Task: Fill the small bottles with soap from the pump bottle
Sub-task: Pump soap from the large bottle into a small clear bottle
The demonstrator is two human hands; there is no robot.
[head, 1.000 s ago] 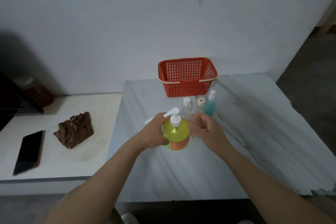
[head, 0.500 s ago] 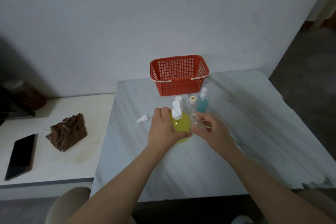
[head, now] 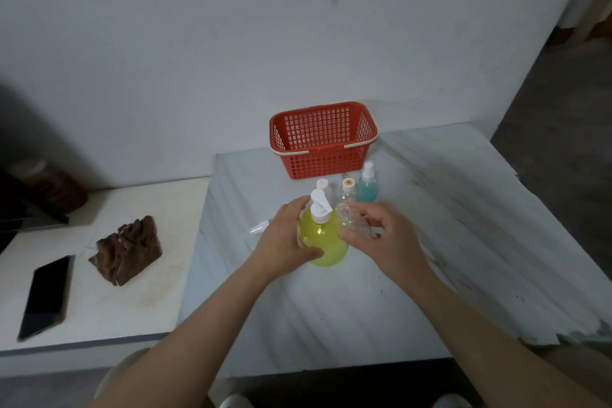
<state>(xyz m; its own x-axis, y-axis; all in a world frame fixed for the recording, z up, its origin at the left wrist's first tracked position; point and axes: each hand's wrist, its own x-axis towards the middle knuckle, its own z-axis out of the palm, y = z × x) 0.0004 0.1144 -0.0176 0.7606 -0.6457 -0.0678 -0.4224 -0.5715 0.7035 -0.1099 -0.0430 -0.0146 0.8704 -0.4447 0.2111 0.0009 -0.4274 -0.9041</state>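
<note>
Partly hidden, the clear small bottle (head: 350, 219) sits gripped in the right hand (head: 389, 242); left hand (head: 281, 242) grips the pump bottle (head: 326, 243).

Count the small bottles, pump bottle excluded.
4: uncapped clear bottle in the right hand; white-capped clear bottle, yellow-capped clear bottle and teal spray bottle standing before the red plastic basket.

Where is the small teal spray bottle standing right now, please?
In the head view, the teal spray bottle stands on the marble table, in front of the right corner of the red basket, right of the yellow-topped clear bottle.
</note>
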